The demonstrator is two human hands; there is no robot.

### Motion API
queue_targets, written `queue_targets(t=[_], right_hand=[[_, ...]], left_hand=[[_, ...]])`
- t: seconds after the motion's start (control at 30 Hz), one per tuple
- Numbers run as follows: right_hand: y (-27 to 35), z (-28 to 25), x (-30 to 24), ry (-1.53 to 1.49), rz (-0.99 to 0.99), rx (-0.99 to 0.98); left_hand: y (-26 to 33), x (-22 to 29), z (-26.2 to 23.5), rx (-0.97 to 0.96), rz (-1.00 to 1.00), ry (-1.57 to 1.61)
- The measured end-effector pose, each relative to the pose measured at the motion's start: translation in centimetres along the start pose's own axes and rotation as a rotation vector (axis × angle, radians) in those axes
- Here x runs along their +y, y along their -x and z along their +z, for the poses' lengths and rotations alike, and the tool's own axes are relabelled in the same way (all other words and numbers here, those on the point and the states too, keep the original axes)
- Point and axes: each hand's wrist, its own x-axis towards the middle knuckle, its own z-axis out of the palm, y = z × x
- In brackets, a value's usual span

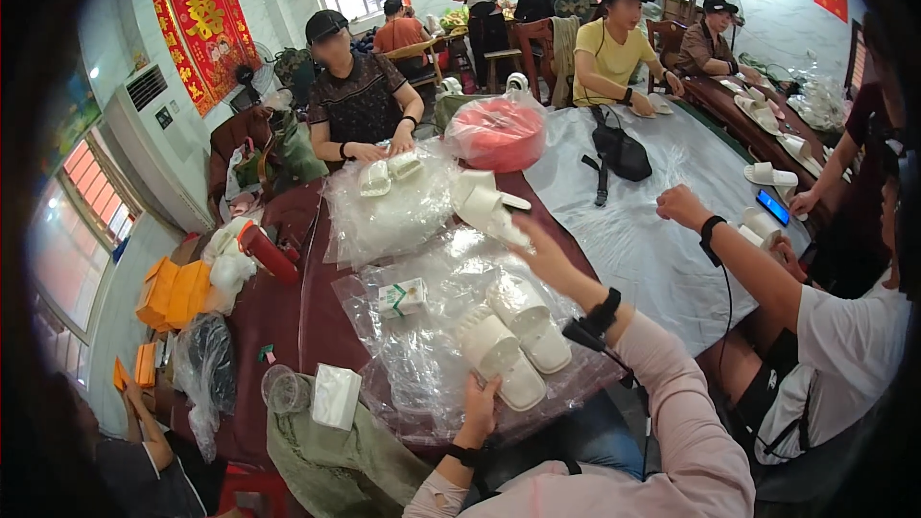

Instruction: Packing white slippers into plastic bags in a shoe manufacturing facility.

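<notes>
In front of me a pair of white slippers lies on clear plastic bags, toes turned away. My left hand is at the side of the left slipper, its thumb and fingers closed at the edge. My right hand reaches forward with stretched fingers, holding nothing I can see. Its fingertips are beside more white slippers heaped farther off. Left of the near pair, a small white and green box rests on the plastic.
Across the table a person handles white slippers on a stack of plastic bags. A red roll in plastic stands behind. White sheeting with a black bag covers the right. Several people sit around. A tissue pack is at left.
</notes>
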Motion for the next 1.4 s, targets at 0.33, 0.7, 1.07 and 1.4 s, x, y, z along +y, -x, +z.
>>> queue_targets(t=[0.33,0.7,1.07,1.4], right_hand=[[13.4,-6.5,-6.1,0.259,0.120,-0.682],[19.4,-2.7,-7.8,0.229,0.018,-0.609],[20.2,0.5,-5.9,0.381,-0.103,-0.439],[18.7,2.5,-2.0,0.365,-0.112,-0.443]], left_hand=[[0.5,0.8,0.1,-0.031,-0.067,0.045],[2.7,4.9,3.4,-0.110,-0.102,-0.044],[2.1,3.5,2.3,-0.207,-0.139,-0.062],[1.3,5.4,1.6,-0.191,-0.102,-0.032]])
